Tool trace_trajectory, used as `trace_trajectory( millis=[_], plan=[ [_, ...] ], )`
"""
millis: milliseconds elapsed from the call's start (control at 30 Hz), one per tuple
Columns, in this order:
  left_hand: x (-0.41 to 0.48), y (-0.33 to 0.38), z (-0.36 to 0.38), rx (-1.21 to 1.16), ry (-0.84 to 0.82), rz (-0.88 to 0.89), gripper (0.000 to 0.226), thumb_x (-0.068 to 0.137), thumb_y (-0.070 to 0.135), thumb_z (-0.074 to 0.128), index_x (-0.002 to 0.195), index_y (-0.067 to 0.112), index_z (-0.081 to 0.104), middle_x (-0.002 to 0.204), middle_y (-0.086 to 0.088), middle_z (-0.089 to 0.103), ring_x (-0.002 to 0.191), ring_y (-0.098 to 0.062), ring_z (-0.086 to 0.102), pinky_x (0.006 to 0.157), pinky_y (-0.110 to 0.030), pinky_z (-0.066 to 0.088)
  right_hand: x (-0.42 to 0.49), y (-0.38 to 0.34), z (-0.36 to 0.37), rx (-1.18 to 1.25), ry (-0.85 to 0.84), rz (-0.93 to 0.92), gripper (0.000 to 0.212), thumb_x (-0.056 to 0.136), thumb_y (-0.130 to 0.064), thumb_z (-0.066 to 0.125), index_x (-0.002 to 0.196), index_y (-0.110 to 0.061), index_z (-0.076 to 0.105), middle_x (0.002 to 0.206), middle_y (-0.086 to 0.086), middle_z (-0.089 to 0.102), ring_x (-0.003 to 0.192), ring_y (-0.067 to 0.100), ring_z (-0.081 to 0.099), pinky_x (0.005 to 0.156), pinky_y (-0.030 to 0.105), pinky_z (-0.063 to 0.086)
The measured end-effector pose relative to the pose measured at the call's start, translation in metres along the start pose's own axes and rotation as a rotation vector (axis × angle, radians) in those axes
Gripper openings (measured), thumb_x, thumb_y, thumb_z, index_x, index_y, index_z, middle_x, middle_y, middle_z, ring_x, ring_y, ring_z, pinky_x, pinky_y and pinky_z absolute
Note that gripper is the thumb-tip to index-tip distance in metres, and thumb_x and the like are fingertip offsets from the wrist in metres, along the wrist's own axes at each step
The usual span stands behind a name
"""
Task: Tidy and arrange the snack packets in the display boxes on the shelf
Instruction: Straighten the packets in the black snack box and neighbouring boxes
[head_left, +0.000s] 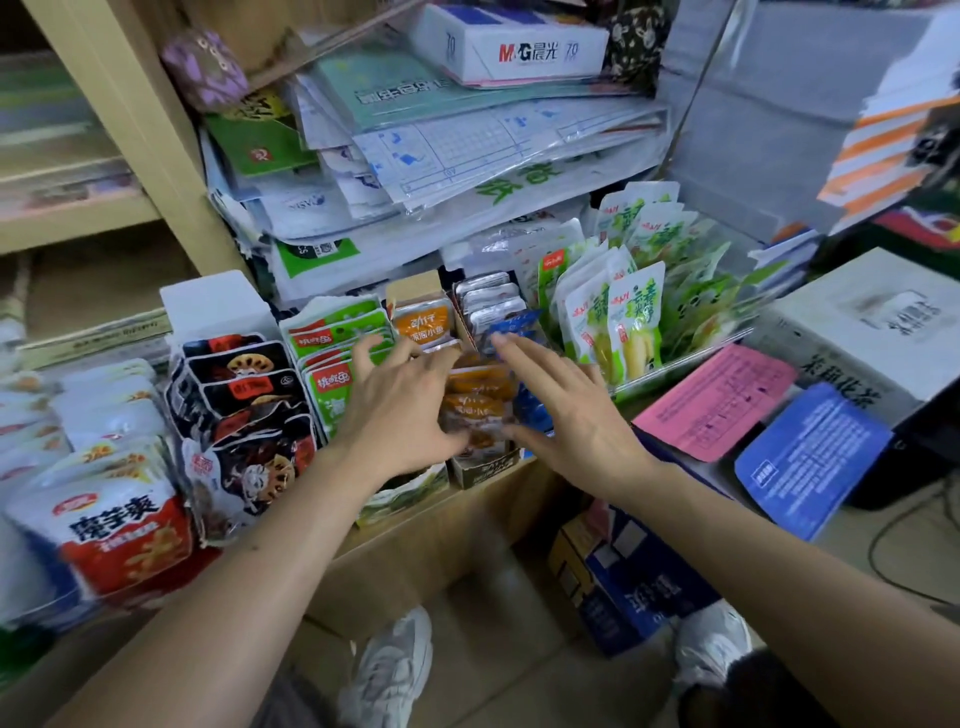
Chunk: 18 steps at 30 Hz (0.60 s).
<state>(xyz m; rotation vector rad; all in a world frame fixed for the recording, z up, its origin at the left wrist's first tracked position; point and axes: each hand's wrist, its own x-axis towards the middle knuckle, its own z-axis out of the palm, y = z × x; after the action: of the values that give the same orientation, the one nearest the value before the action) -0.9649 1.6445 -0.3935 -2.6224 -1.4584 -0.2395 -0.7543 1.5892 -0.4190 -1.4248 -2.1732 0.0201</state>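
We see a beige wooden shelf unit (122, 109) at left, w/ paper stacks (467, 150) piled on it. Floor (498, 613) is beige tile, a blue carton (639, 597) standing on it. At right, a desk (914, 540) w/ a pink sheet (719, 400). Even indoor light.

Both arms are bare along all of their visible length. The left forearm (249, 566) carries one small dark speck on its upper side, and the right forearm (779, 561) is plain. The left hand (400, 410) and the right hand (571, 415) are bare too, their nails too blurred to make out. On the feet are chunky trainers in pale grey and off-white. The left shoe (389, 670) shows layered panels, mesh and pale laces, and the right shoe (711, 649) has the same rounded toe. Dark cloth of a trouser leg (753, 696) sits over the right shoe, and a greyer fold of cloth (291, 701) shows beside the left one.
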Motion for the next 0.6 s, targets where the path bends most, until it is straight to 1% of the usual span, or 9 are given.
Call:
trace_trajectory(
  millis=[67, 100, 200, 267, 333, 400, 467, 533, 600],
  plan=[
    [-0.001, -0.003, -0.001, -0.053, -0.035, 0.031, 0.092, 0.070, 0.073, 0.052, 0.149, 0.031, 0.032, 0.132, 0.011, 0.060, 0.133, -0.016, 0.042, 0.113, -0.053, 0.017, 0.002, -0.002, 0.003, -0.091, -0.045, -0.052, 0.088, 0.091, -0.039, 0.067, 0.158, -0.034, 0.010, 0.165, -0.009, 0.015, 0.138, 0.018, 0.035, 0.101, 0.037, 0.030],
    [-0.002, -0.006, -0.003, -0.084, -0.051, 0.048, 0.091, 0.071, 0.074, 0.050, 0.150, 0.032, 0.033, 0.132, 0.012, 0.058, 0.133, -0.015, 0.041, 0.113, -0.051, 0.015, 0.002, -0.003, 0.005, -0.117, -0.067, -0.058, 0.089, 0.091, -0.039, 0.066, 0.159, -0.033, 0.009, 0.166, -0.010, 0.011, 0.139, 0.019, 0.033, 0.103, 0.040, 0.030],
    [-0.006, -0.013, -0.011, -0.256, -0.103, 0.057, 0.084, 0.071, 0.077, 0.046, 0.145, 0.036, 0.042, 0.119, 0.015, 0.055, 0.127, -0.011, 0.045, 0.113, -0.043, 0.010, 0.005, -0.007, 0.009, -0.125, -0.086, -0.031, 0.088, 0.092, -0.046, 0.059, 0.159, -0.027, 0.004, 0.162, -0.009, 0.020, 0.136, 0.021, 0.034, 0.105, 0.045, 0.031],
    [-0.007, -0.018, -0.015, -0.426, -0.145, 0.033, 0.084, 0.068, 0.080, 0.044, 0.139, 0.037, 0.045, 0.124, 0.016, 0.059, 0.126, -0.006, 0.050, 0.115, -0.039, 0.007, 0.007, -0.007, 0.009, -0.115, -0.097, -0.020, 0.088, 0.092, -0.052, 0.055, 0.159, -0.025, 0.006, 0.160, -0.008, 0.025, 0.133, 0.022, 0.035, 0.104, 0.046, 0.032],
    [-0.007, -0.024, -0.015, -0.547, -0.184, 0.035, 0.073, 0.066, 0.080, 0.048, 0.127, 0.039, 0.048, 0.131, 0.017, 0.060, 0.127, 0.000, 0.052, 0.117, -0.037, 0.004, 0.008, -0.007, 0.007, -0.087, -0.125, -0.043, 0.083, 0.092, -0.054, 0.055, 0.158, -0.026, 0.014, 0.160, -0.011, 0.025, 0.136, 0.020, 0.033, 0.104, 0.045, 0.030],
    [-0.007, -0.033, -0.014, -0.611, -0.216, 0.045, 0.058, 0.067, 0.076, 0.051, 0.116, 0.044, 0.052, 0.129, 0.025, 0.059, 0.126, 0.003, 0.052, 0.117, -0.033, 0.005, 0.007, -0.006, 0.004, -0.028, -0.141, -0.063, 0.069, 0.094, -0.056, 0.054, 0.152, -0.029, 0.029, 0.152, -0.015, 0.035, 0.136, 0.015, 0.033, 0.104, 0.045, 0.029],
    [-0.005, -0.040, -0.016, -0.635, -0.142, 0.046, 0.044, 0.072, 0.067, 0.051, 0.110, 0.046, 0.059, 0.122, 0.031, 0.059, 0.123, 0.001, 0.051, 0.113, -0.034, 0.015, 0.006, -0.004, 0.002, 0.032, -0.140, -0.067, 0.058, 0.095, -0.059, 0.052, 0.144, -0.031, 0.039, 0.137, -0.018, 0.046, 0.130, 0.009, 0.038, 0.102, 0.043, 0.030],
    [0.001, -0.048, -0.020, -0.566, 0.070, 0.008, 0.032, 0.081, 0.055, 0.053, 0.108, 0.044, 0.066, 0.118, 0.031, 0.061, 0.119, -0.002, 0.053, 0.104, -0.035, 0.023, 0.006, -0.002, 0.002, 0.065, -0.137, -0.054, 0.052, 0.094, -0.060, 0.052, 0.137, -0.031, 0.045, 0.126, -0.020, 0.051, 0.122, 0.006, 0.042, 0.101, 0.043, 0.032],
    [0.010, -0.053, -0.024, -0.402, 0.216, -0.044, 0.024, 0.091, 0.046, 0.059, 0.113, 0.040, 0.069, 0.115, 0.027, 0.063, 0.116, -0.006, 0.053, 0.096, -0.032, 0.022, 0.007, -0.001, 0.002, 0.071, -0.135, -0.051, 0.050, 0.093, -0.060, 0.053, 0.134, -0.032, 0.047, 0.121, -0.021, 0.052, 0.118, 0.006, 0.044, 0.099, 0.044, 0.033]
  ],
)
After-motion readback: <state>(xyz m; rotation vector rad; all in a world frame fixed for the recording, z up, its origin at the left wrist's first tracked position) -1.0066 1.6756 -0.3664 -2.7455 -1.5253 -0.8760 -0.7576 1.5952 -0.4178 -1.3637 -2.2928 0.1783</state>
